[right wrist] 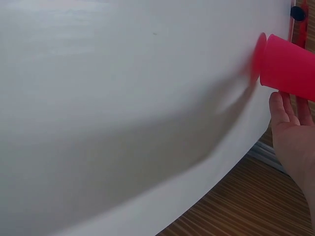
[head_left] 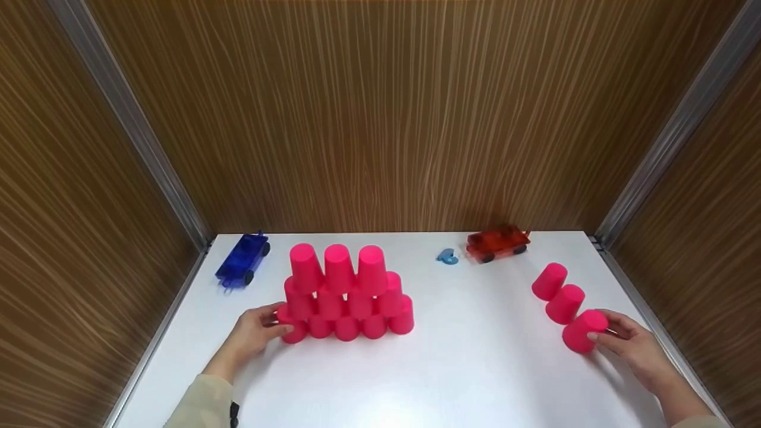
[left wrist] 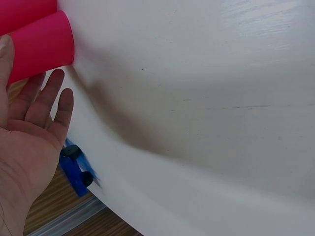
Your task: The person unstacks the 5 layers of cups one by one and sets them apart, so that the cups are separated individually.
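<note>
Upside-down pink cups stand as a stepped stack on the white table, with several in the bottom row, several in the middle row and three on top (head_left: pixel 339 270). At the stack's left end my left hand (head_left: pixel 255 333) holds the lowest outer cup (left wrist: pixel 42 46) between thumb and fingers; some of its fingers extend loosely beside the cup in the left wrist view. Three more upside-down cups form a slanting line at the right. My right hand (head_left: pixel 636 351) grips the nearest one (head_left: pixel 585 330), thumb in front. The other two cups, the middle (head_left: pixel 565 304) and far (head_left: pixel 549 281), stand behind it.
A blue toy car (head_left: pixel 244 260) lies at the back left. Toward the back right are a red toy car (head_left: pixel 498 242) and a small blue piece (head_left: pixel 447 256). Wood-patterned panels (head_left: pixel 380 119) enclose the white table (head_left: pixel 475 368) at the back and both sides.
</note>
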Available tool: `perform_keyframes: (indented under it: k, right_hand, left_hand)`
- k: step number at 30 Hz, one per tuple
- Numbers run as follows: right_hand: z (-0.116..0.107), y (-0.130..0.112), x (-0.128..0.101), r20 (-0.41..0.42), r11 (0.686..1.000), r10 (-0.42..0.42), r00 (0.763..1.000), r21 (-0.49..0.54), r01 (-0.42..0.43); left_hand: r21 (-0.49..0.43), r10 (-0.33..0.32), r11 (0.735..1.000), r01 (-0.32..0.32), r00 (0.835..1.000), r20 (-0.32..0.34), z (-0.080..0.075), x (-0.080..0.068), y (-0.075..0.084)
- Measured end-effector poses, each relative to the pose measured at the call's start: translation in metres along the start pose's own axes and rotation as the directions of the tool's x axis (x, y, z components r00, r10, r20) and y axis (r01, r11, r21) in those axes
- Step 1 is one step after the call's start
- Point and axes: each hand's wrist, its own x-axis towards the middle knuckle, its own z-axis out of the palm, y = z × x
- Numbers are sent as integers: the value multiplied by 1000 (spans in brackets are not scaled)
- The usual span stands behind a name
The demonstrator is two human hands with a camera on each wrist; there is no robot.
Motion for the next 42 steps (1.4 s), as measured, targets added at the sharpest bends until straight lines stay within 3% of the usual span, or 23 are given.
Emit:
perform_keyframes:
  k: [10,30,37,42]
  right_hand:
    - [0,3,2,6,1000,-8,1000,17,8]
    - [-4,4,5,15,998,59,998,34,-59]
    - [-7,-1,7,33,996,70,997,-60,-68]
    - [-14,-20,8,39,989,50,998,-139,-45]
  left_hand:
    - [-40,-23,999,23,1000,1,2,1,0]
    - [-41,-30,999,30,1000,0,2,1,1]
    - [-23,-37,999,37,999,2,1,-1,1]
    - [-7,-40,999,40,999,-1,1,-1,1]
